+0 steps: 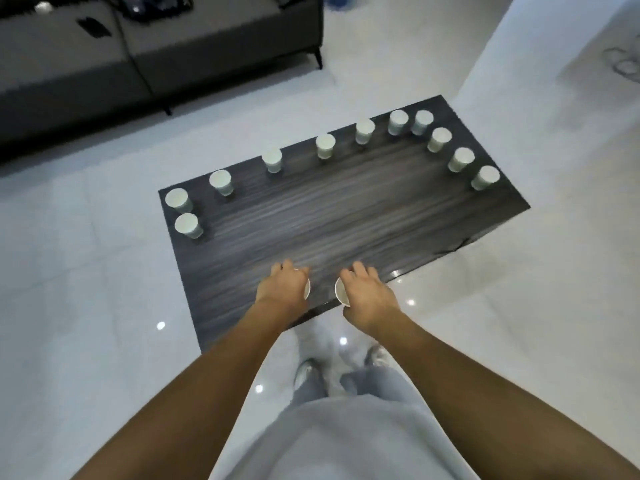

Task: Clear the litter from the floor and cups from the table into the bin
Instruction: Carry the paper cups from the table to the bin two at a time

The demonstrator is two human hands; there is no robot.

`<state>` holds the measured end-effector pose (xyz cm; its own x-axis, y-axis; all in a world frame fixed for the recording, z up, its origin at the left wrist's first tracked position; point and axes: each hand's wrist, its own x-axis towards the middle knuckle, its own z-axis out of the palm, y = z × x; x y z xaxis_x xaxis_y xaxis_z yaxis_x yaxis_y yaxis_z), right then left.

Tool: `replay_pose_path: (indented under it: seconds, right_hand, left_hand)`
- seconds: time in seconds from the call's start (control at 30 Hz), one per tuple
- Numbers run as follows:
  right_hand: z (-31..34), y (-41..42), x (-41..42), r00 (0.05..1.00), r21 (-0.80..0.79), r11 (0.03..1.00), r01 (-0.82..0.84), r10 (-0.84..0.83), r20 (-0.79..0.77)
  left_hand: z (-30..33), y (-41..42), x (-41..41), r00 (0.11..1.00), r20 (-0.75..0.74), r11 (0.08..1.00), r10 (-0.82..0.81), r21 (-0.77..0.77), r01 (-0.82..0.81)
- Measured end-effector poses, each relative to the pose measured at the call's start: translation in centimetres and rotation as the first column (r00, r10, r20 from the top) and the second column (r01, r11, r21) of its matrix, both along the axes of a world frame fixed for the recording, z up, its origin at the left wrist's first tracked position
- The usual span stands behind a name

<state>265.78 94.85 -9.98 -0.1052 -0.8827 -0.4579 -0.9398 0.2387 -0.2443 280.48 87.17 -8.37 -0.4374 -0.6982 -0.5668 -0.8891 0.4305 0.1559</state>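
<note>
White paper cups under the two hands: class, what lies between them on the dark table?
Only bare dark wood-grain table, seen in the head view.

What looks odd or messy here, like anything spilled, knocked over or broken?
Nothing spilled or toppled. Eleven paper cups stand upright along the far and side edges of the dark table, and the left hand and right hand each close on one more near the front edge. One dark irregular mark shows at the table's right edge; blur hides what it is.

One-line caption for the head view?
Both hands, left hand and right hand, each grip a cup at the near edge of the table; eleven more stand along its rim.
</note>
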Motion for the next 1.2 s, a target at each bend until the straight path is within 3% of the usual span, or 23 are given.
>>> replay_pose_path:
  seconds: [0.17,0.43,0.8,0.97,1.2]
  right_hand:
    - [2.2,8.6,-8.7,0.955,-0.086,0.952,0.293,-0.296,-0.023]
    - [3.2,27.2,-24.8,0.739,-0.127,0.731,0.67,-0.673,0.025]
    - [2.9,51.6,-42.4,0.366,-0.138,0.356,0.924,-0.929,0.059]
    - [2.6,58.9,-49.8,0.184,-0.129,0.173,0.976,-0.98,0.081]
    - [2.3,66.0,-65.1,0.021,-0.134,0.01,0.991,-0.996,0.083]
  left_hand:
    - [2.7,4.3,-11.1,0.961,-0.018,0.961,-0.276,0.002,0.276]
    - [3.6,17.9,-31.8,0.8,-0.031,0.8,-0.599,-0.045,0.598]
    - [2.7,41.0,-55.7,0.541,-0.114,0.549,-0.833,-0.047,0.835]
    - [2.5,47.4,-65.7,0.384,-0.093,0.389,-0.919,-0.048,0.92]
    - [2.0,54.7,-83.7,0.218,-0.142,0.225,-0.966,-0.035,0.974]
